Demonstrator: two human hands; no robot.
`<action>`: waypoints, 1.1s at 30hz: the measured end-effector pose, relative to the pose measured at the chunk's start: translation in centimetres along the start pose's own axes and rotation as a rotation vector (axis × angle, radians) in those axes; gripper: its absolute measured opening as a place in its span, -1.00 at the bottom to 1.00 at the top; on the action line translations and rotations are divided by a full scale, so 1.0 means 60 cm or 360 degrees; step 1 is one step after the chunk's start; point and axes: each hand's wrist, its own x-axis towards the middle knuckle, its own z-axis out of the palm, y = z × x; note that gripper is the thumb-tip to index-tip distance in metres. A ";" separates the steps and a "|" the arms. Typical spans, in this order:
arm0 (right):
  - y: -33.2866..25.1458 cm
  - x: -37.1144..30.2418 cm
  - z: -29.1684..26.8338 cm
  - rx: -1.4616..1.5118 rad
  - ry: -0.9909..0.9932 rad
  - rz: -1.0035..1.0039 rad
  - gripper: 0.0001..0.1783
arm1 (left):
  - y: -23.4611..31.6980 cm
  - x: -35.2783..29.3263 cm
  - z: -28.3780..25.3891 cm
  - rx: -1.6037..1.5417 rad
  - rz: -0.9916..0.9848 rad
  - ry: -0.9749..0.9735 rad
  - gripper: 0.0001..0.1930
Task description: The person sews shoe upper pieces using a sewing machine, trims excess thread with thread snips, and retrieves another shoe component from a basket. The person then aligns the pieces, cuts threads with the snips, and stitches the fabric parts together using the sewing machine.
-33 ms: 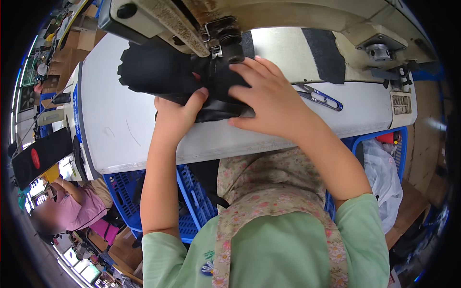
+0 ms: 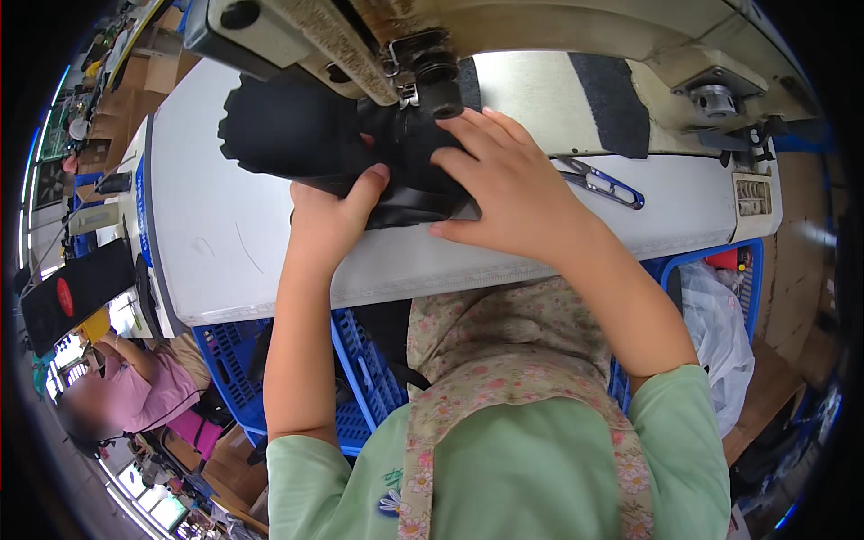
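Observation:
A black, leather-like piece (image 2: 288, 126) with a notched left edge lies folded under the needle area of a sewing machine (image 2: 409, 90). My left hand (image 2: 328, 216) is closed on its near edge, thumb on top and the other fingers hidden beneath. On the piece's right part rests my right hand (image 2: 504, 184), fingers spread and fingertips close to the presser foot. Its thumb lies by the near right corner of the piece. The stitching spot itself is mostly hidden by the machine head and the dark material.
Blue-handled thread snips (image 2: 603, 186) lie right of my right hand. A dark fabric strip (image 2: 612, 108) crosses the machine bed. Blue baskets (image 2: 364, 369) stand below the table's front edge; another at right holds clear plastic (image 2: 715, 324). A person in pink (image 2: 166, 387) sits far left.
My right hand has shifted very slightly to the right over the black piece. The left hand keeps its hold almost unmoved.

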 end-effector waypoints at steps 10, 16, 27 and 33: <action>0.016 0.007 0.014 -0.0001 -0.0142 0.0036 -0.09 | -0.030 -0.007 0.000 0.0191 0.0293 -0.0125 -0.52; 0.011 0.006 0.017 -0.0074 -0.0140 0.0018 -0.06 | -0.025 -0.010 0.008 0.0147 0.0271 -0.0086 -0.51; 0.010 0.002 0.020 -0.0077 -0.0064 0.0027 -0.09 | -0.020 -0.017 0.027 0.0438 0.0491 0.0063 -0.54; 0.015 0.002 0.023 -0.0137 -0.0014 0.0028 -0.11 | -0.025 -0.006 0.031 0.0346 0.0544 0.0118 -0.57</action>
